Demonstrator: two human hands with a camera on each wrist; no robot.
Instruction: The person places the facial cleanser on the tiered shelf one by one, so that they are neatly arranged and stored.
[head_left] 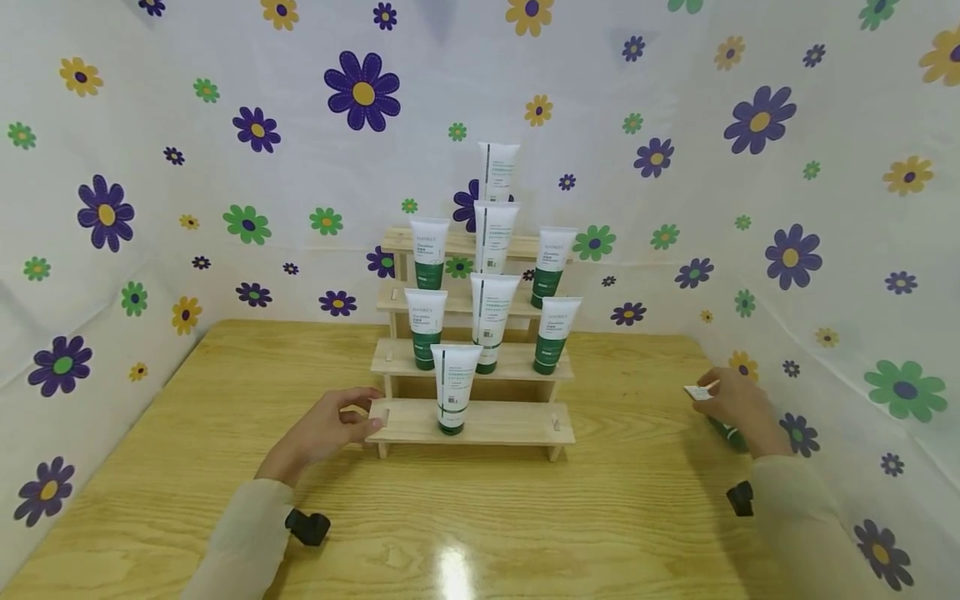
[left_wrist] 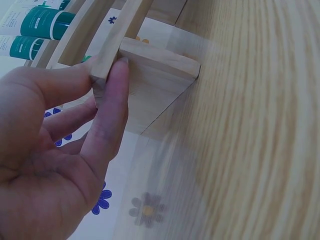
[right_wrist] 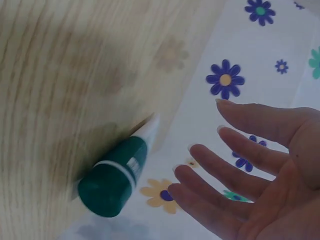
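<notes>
My left hand (head_left: 326, 429) pinches the left end of the lowest step of a tiered wooden display stand (head_left: 517, 423); the left wrist view has the board's end (left_wrist: 107, 62) between thumb and fingers. White and green squeeze tubes stand cap-down on the steps, one tube (head_left: 455, 387) alone on the lowest. At the far right, my right hand (head_left: 738, 408) hovers over another tube (right_wrist: 117, 172) lying on the table. In the right wrist view its fingers are spread and loosely bent, apart from that tube, with nothing in them.
The wooden table (head_left: 622, 517) meets a white flowered cloth (head_left: 300, 150) at the back and along both sides. Close to the right-hand cloth lies the loose tube. A tall tube (head_left: 498, 171) tops the middle column of the stand.
</notes>
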